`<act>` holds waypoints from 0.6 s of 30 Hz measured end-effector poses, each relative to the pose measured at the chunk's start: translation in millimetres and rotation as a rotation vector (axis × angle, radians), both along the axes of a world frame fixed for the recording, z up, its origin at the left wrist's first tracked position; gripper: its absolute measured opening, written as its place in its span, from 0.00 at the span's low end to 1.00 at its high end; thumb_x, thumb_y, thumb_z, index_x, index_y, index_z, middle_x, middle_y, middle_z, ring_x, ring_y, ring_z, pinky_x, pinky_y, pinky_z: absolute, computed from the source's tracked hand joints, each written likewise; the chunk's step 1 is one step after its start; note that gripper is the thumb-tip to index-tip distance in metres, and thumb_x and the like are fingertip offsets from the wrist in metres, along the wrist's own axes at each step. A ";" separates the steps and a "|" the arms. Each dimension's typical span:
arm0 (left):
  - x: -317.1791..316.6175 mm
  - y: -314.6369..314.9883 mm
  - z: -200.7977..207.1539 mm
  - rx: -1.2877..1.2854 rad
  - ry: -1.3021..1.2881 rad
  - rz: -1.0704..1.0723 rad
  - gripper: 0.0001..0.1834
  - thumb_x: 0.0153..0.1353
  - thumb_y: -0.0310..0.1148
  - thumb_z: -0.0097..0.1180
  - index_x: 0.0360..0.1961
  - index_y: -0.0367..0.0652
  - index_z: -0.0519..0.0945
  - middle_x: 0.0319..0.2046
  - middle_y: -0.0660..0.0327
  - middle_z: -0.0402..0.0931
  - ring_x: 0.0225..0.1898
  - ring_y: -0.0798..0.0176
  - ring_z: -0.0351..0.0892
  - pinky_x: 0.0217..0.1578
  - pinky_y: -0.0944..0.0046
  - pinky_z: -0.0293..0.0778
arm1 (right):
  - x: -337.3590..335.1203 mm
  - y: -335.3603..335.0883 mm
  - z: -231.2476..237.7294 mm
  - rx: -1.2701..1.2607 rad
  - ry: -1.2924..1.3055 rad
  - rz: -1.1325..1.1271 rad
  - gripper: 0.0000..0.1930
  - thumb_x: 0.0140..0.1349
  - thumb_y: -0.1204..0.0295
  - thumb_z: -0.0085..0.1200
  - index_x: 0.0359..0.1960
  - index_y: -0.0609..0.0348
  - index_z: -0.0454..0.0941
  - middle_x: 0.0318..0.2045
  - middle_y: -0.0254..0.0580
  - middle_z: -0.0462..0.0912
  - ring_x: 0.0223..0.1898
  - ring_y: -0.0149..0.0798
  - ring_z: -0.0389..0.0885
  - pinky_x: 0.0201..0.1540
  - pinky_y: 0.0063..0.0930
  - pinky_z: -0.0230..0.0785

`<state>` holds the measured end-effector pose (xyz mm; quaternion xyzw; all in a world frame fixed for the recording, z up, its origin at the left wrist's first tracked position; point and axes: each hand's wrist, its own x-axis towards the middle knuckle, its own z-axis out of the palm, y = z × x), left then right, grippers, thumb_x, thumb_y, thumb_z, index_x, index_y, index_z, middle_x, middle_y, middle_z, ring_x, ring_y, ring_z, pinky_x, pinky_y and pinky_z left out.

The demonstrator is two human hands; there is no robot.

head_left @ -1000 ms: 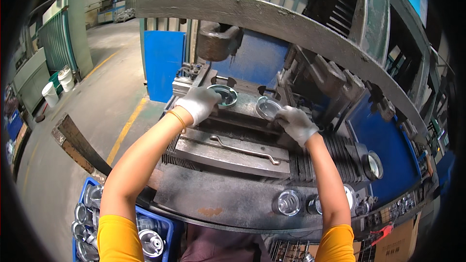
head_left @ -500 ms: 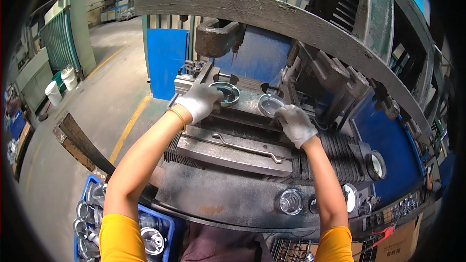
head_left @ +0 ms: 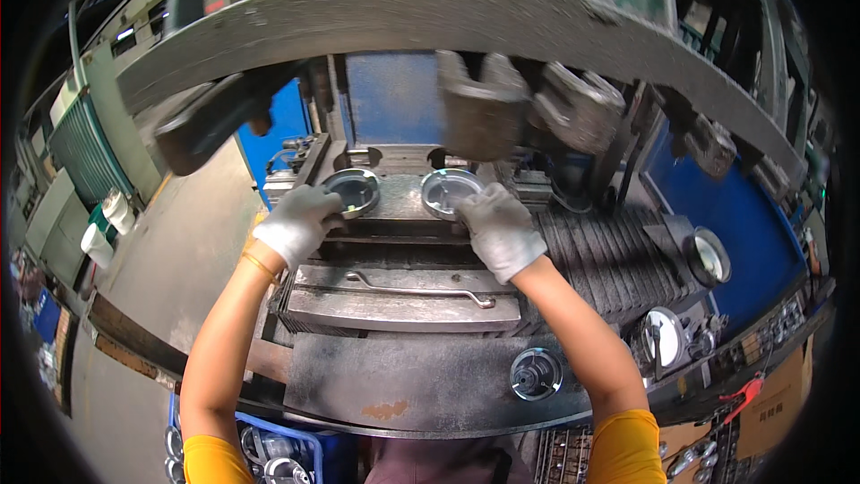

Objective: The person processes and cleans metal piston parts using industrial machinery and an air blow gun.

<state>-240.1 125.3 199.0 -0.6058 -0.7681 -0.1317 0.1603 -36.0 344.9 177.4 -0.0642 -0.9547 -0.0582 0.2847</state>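
Observation:
Both hands wear white-grey gloves and reach over a metal machine bed. My left hand [head_left: 309, 217] is closed at the near left rim of a round, shallow metal cup [head_left: 361, 206]. To its right, my right hand [head_left: 500, 229] grips the right rim of a similar metal cup [head_left: 438, 209]; its fingertips are partly hidden. The cups sit side by side, apart, at the metal block [head_left: 399, 202]. Whether they rest on it I cannot tell. An offset wrench [head_left: 421, 290] lies on the bed nearer me, touched by neither hand.
A heavy grey beam [head_left: 403, 13] with hanging castings [head_left: 484, 108] crosses above my hands. Another round metal part [head_left: 536, 374] stands on the front plate [head_left: 394, 372]. Ribbed black covers [head_left: 605, 260] lie right. A blue crate [head_left: 309, 444] of metal parts is below left.
My view has swung, so the bed, wrench and cups appear further left and the beam lower. Both hands stay at their cups, which now appear slightly further apart.

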 end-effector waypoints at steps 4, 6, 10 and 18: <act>3.2 -11.6 1.5 -0.048 -0.003 0.049 0.09 0.50 0.31 0.60 0.32 0.41 0.77 0.32 0.51 0.76 0.38 0.45 0.75 0.40 0.51 0.70 | -1.5 -15.3 2.6 -0.037 0.089 -0.010 0.04 0.52 0.76 0.50 0.28 0.54 0.77 0.28 0.42 0.81 0.37 0.47 0.79 0.36 0.35 0.73; 7.3 -4.8 2.5 -0.023 -0.004 0.022 0.10 0.48 0.29 0.61 0.33 0.42 0.78 0.32 0.53 0.76 0.40 0.47 0.74 0.41 0.53 0.70 | -0.4 -5.8 -3.0 -0.280 0.096 -0.029 0.06 0.55 0.73 0.49 0.33 0.54 0.77 0.29 0.43 0.80 0.38 0.48 0.78 0.38 0.36 0.73; 25.5 -6.9 -5.7 0.115 0.133 0.274 0.16 0.51 0.31 0.60 0.43 0.45 0.76 0.39 0.52 0.76 0.42 0.46 0.75 0.43 0.54 0.71 | 59.3 -47.0 18.1 -0.215 0.426 0.157 0.13 0.56 0.72 0.51 0.44 0.57 0.75 0.46 0.47 0.77 0.44 0.51 0.75 0.45 0.44 0.67; 175.7 -22.8 -14.9 0.542 0.157 -0.010 0.22 0.52 0.25 0.62 0.50 0.43 0.75 0.48 0.56 0.76 0.50 0.53 0.75 0.50 0.61 0.69 | 345.8 -211.1 -245.6 -0.586 0.135 -0.399 0.18 0.52 0.70 0.58 0.45 0.55 0.73 0.44 0.42 0.76 0.43 0.48 0.74 0.41 0.42 0.64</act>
